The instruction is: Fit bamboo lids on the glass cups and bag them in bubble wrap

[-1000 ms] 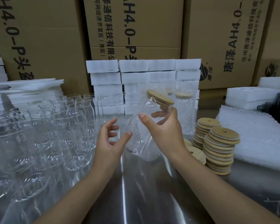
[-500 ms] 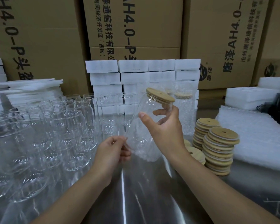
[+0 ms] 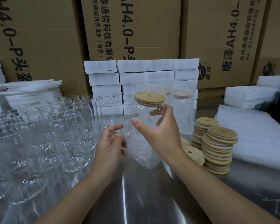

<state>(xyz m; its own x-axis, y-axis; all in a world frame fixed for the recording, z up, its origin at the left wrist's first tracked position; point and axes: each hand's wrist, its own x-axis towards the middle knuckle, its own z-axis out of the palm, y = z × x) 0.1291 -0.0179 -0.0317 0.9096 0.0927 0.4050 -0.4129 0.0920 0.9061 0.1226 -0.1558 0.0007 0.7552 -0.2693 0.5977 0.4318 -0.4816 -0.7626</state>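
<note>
My right hand (image 3: pixel 160 135) grips a clear glass cup (image 3: pixel 144 115) in the air, tilted, with a round bamboo lid (image 3: pixel 149 98) on its mouth. The cup's lower half sits inside a bubble wrap bag (image 3: pixel 142 152). My left hand (image 3: pixel 110 146) pinches the edge of that bag at the cup's left side. Several bare glass cups (image 3: pixel 66 133) stand crowded on the left of the steel table (image 3: pixel 144 194). Two stacks of bamboo lids (image 3: pixel 218 149) stand to the right of my right wrist.
Two bagged, lidded cups (image 3: pixel 182 110) stand behind the held cup. White foam blocks (image 3: pixel 142 73) are stacked at the back, more foam at far left and right. A pile of bubble wrap bags (image 3: pixel 255 136) lies at the right. Cardboard boxes (image 3: pixel 132 29) wall off the rear.
My right hand has raised the lidded cup and turned it more upright. My left hand closed from open fingers onto the bag's edge and now pinches it beside the cup.
</note>
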